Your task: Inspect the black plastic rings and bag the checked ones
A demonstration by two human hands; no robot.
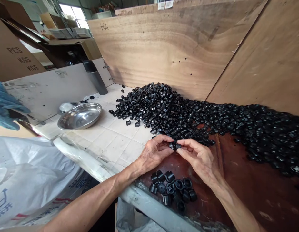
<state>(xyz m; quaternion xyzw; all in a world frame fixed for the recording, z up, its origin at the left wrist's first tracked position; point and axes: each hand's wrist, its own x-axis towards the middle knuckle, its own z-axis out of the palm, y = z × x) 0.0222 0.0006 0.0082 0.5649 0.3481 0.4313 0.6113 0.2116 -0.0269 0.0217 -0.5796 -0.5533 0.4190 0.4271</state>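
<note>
My left hand [156,149] and my right hand [197,154] meet over the table, fingertips closed on small black plastic parts. A black plastic ring [172,145] is pinched in the left fingers. Against it, the right fingers grip a black plastic cap [178,146], mostly covered by the fingertips. Whether the two pieces are joined I cannot tell. Just beyond the hands lies a big heap of black rings [154,103]. Closer to me, between my forearms, sits a small group of black cap-like pieces [170,188].
A second heap of black parts [267,132] runs along the right side. At the left stand a steel bowl [79,117] and a dark thermos bottle [97,79]. Wooden boards [164,48] wall the back. A white sack [30,180] hangs by the table's front edge.
</note>
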